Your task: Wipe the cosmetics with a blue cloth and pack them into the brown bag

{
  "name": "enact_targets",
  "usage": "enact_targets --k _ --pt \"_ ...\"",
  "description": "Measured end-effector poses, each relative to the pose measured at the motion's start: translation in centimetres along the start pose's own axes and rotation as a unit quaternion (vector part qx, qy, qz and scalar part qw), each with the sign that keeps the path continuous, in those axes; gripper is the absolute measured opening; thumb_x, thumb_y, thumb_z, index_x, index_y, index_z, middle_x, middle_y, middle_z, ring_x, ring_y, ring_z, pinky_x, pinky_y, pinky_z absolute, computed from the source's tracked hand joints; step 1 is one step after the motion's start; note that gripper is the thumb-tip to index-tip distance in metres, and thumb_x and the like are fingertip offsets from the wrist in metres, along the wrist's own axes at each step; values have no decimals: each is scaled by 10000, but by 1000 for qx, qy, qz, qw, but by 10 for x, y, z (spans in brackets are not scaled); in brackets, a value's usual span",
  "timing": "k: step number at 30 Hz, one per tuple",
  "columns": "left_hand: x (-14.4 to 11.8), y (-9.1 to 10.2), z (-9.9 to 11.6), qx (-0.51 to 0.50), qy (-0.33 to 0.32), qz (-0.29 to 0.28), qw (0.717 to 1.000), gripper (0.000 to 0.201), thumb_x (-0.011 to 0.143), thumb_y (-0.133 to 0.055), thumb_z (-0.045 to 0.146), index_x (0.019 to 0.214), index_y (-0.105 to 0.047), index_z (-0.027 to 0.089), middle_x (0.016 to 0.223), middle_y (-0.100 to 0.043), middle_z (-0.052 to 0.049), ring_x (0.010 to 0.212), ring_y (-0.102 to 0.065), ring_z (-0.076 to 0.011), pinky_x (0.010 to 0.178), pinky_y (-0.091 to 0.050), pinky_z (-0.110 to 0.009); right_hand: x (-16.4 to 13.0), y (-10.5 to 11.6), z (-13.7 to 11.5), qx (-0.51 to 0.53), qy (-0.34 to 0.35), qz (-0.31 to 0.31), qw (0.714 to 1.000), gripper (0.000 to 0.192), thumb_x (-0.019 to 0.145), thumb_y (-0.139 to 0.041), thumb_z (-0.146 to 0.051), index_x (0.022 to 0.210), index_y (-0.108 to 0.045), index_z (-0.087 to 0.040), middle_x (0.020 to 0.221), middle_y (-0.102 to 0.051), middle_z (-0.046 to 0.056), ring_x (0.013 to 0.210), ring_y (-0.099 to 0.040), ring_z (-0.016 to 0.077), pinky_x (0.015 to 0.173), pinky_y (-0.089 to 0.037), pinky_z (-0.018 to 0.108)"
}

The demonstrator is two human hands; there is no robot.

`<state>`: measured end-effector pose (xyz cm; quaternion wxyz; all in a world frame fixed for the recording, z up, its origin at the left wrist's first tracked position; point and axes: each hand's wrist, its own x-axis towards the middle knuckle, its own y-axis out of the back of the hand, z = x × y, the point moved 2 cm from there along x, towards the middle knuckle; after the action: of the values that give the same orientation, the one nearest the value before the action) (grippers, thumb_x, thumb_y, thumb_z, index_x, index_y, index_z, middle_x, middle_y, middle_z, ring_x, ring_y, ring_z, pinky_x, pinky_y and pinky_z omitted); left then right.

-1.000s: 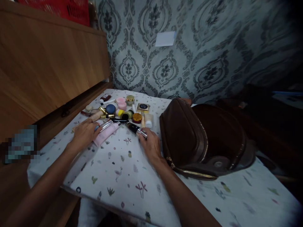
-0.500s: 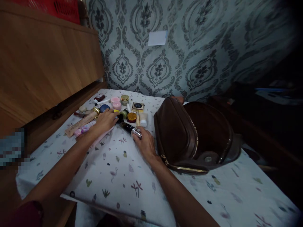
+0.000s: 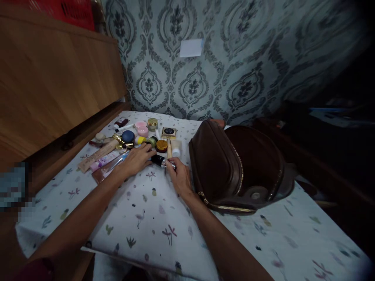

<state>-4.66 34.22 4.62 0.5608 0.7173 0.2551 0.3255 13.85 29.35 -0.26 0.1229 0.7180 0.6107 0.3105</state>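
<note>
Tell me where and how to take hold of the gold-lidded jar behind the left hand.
I'd grip the gold-lidded jar around its gold lid, coming from above and slightly right: it stands upright, lid on top, with pink jars crowding its left and bare patterned cloth on its right.

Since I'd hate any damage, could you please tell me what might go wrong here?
The left hand is close to the crowded jars and might knock one. The right hand holds the black tube by one end, so it could slip. The bag stands close by that forearm and might get nudged.
</note>
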Motion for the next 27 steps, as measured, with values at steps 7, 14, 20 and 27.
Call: enact_targets --k 7,14,20,27 --pt "-3 -6 -1 -13 -6 22 1000 239 933 -596 293 1158 -602 215 1122 -563 -85 1071 -521 -250 761 -460 -332 2 1 0 0 -26 -1 1000 372 947 -451 -478 1057 -660 -191 728 -686 37 672 -628 197 644 -395 267" --pt "-4 -11 0 -35 -11 37 999 261 929 -599 287 1174 -585 198 1123 -598 -85 1068 -541 -256 789 -479 -348 4 4 0 58 -43 10 997 401 944 -405 -506 1003 -636 -183 596 -600 -7 576 -583 181 613 -399 267" --pt "-7 -14 0 -48 -7 38 998 269 916 -602 260 1182 -602 215 1122 -622 -83 1070 -557 -258 798 -499 -355 1 1 2 -9 -8 42 999 352 955 -420 -433 1048 -636 -171 836 -691 71 765 -625 214 712 -442 308" --pt "-2 4 -20 -77 104 31 991 376 930 -504 182 1278 -608 277 1323 -582 -53 1200 -576 -213 956 -483 -314 -2 -1 1 -82 65 64 993 267 950 -480 -358 1026 -651 -167 1015 -679 112 967 -592 249 863 -453 362"
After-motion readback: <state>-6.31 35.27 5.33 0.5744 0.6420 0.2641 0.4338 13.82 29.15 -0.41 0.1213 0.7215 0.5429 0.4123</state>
